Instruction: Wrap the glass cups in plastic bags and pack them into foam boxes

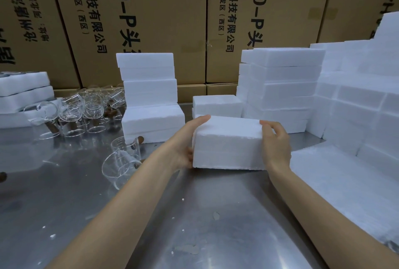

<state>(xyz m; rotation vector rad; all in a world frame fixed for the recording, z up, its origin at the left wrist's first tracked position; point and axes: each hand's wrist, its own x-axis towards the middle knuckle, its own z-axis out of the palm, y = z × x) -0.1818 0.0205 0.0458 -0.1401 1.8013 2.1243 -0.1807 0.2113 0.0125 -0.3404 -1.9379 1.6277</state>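
A closed white foam box point(227, 145) sits in the middle of the steel table point(194, 225). My left hand point(187, 139) grips its left end, fingers over the top edge and thumb low on the side. My right hand point(275, 141) grips its right end with curled fingers. Two clear glass cups with brown handles point(123, 160) lie on the table just left of my left forearm. A cluster of several more glass cups point(86, 111) stands at the back left.
A stack of foam boxes point(149, 93) rises behind the cups, a low box point(216, 105) lies behind the held one, and large foam stacks point(285, 87) fill the right side. Foam trays point(23, 89) sit far left. Cardboard cartons point(151, 20) form the back wall.
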